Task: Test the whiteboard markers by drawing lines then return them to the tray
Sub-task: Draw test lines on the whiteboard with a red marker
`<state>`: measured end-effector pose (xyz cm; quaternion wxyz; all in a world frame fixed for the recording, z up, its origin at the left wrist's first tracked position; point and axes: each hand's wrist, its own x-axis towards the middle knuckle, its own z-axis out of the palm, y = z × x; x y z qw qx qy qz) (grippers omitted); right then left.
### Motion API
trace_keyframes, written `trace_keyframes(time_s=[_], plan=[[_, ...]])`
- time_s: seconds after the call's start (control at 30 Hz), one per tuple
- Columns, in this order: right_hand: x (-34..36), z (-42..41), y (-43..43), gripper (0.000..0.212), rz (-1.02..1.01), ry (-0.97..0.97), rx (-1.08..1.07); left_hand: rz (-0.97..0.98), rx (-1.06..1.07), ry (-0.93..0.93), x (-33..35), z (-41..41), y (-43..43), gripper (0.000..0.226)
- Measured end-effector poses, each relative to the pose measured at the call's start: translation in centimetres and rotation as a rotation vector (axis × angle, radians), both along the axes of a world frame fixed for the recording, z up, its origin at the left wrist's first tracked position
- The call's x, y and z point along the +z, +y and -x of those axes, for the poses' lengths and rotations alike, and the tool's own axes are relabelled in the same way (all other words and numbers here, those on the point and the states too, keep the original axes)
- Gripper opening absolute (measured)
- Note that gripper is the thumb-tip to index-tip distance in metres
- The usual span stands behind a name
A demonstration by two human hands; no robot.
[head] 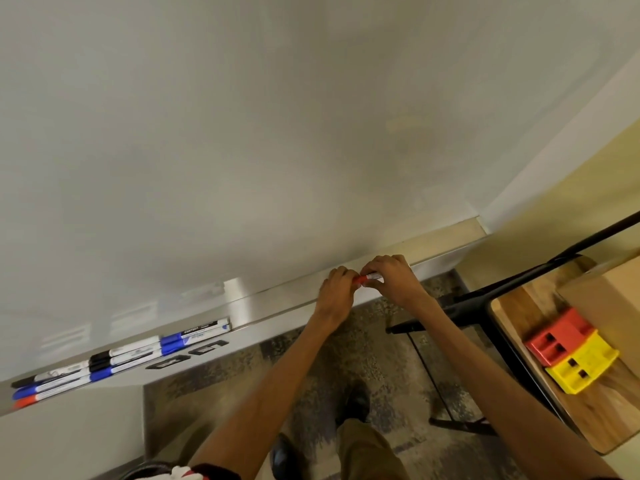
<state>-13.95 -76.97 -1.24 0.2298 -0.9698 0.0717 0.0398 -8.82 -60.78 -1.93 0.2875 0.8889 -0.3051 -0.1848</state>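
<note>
Both my hands meet over the metal tray [294,299] under the whiteboard [242,133]. My left hand [336,292] pinches the red cap end of a red marker [367,278]. The white barrel of that marker sits in the curled fingers of my right hand [394,278]. I cannot tell whether the cap is on or partly off. Several other markers [124,355] with blue, black and red caps lie in a row at the tray's left end.
A wooden table [588,410] stands at the right with a red block [557,336], a yellow block [581,367] and a cardboard box [609,292] on it. Black chair legs [485,299] stand between the table and me. Patterned carpet and my shoes are below.
</note>
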Motion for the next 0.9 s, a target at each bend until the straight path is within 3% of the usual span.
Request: trace_keyframes(time_s=[0.17, 0.33, 0.67, 0.8, 0.9], plan=[[1.7, -0.1, 2.4, 0.028, -0.071, 0.003, 0.062, 0.075, -0.03, 0.041, 1.6, -0.9, 2.9, 0.026], [3.3, 0.5, 5.2, 0.037, 0.063, -0.087, 0.095, 0.065, -0.13, -0.084, 3.8, -1.3, 6.3, 0.026], [7.4, 0.7, 11.6, 0.041, 0.1, -0.125, 0.123, 0.09, -0.151, -0.27, 7.3, -0.6, 14.4, 0.029], [9.7, -0.1, 15.3, 0.055, 0.113, -0.305, 0.094, 0.227, -0.043, -0.382, 9.4, -0.8, 17.6, 0.024], [13.0, -1.1, 18.5, 0.056, 0.081, -0.475, 0.037, 0.381, 0.143, -0.339, 12.5, -0.7, 19.9, 0.026]])
